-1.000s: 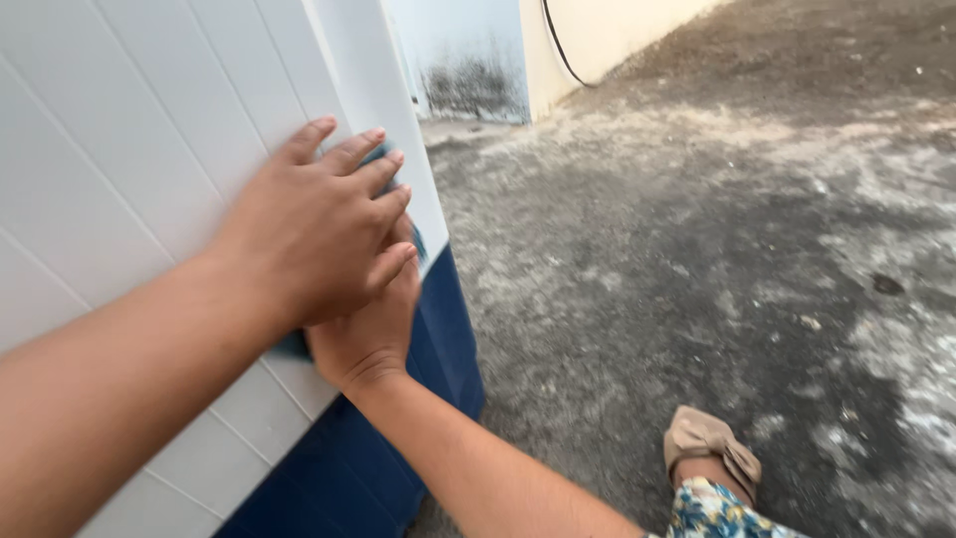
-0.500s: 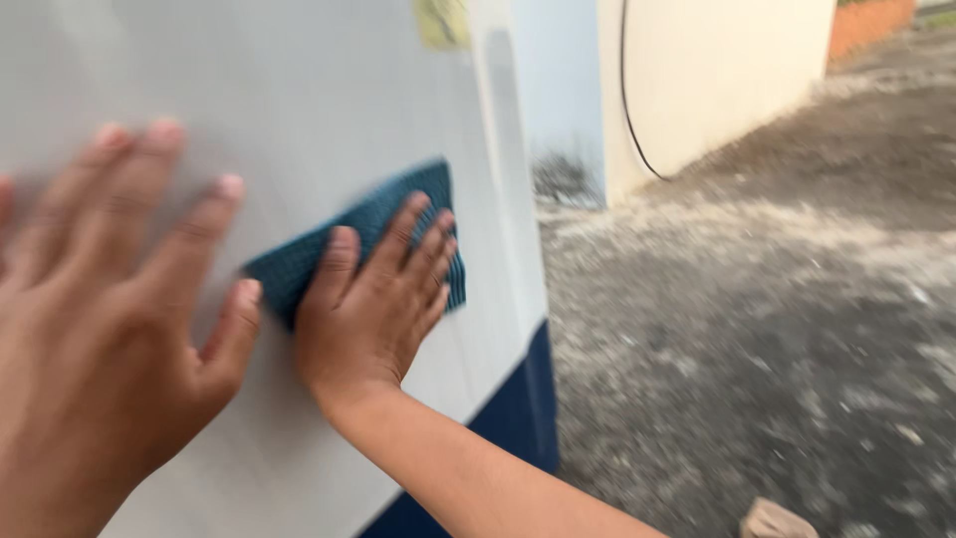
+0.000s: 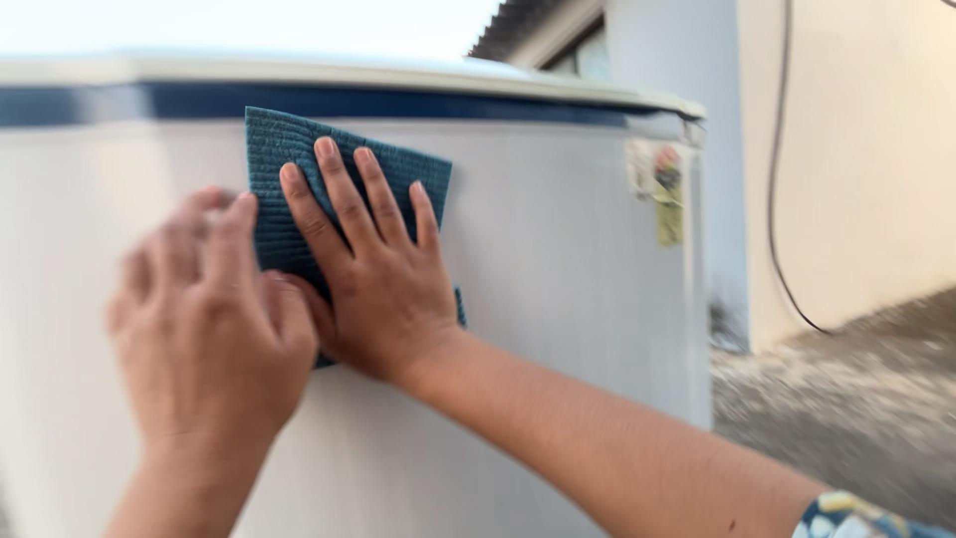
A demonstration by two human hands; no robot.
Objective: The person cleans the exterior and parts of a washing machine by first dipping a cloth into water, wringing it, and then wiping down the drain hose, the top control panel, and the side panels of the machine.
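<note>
A teal ribbed cloth [image 3: 289,149] lies flat against the white side of a large appliance [image 3: 558,299], just under its dark blue top band [image 3: 398,103]. My right hand [image 3: 383,284] presses on the cloth with fingers spread, holding it to the panel. My left hand [image 3: 214,329] is blurred, just left of the right hand, fingers apart, overlapping the cloth's lower left edge and holding nothing. A patterned sleeve edge [image 3: 856,518] shows at the bottom right.
A yellow and red sticker [image 3: 667,194] sits near the appliance's right corner. Behind it stands a cream wall [image 3: 866,149] with a black cable [image 3: 777,199] hanging down. Rough grey ground [image 3: 846,399] spreads to the right.
The view has tilted up from the ground to the appliance's top. My right hand has slid the cloth upward to the blue band, and my left hand has followed beside it.
</note>
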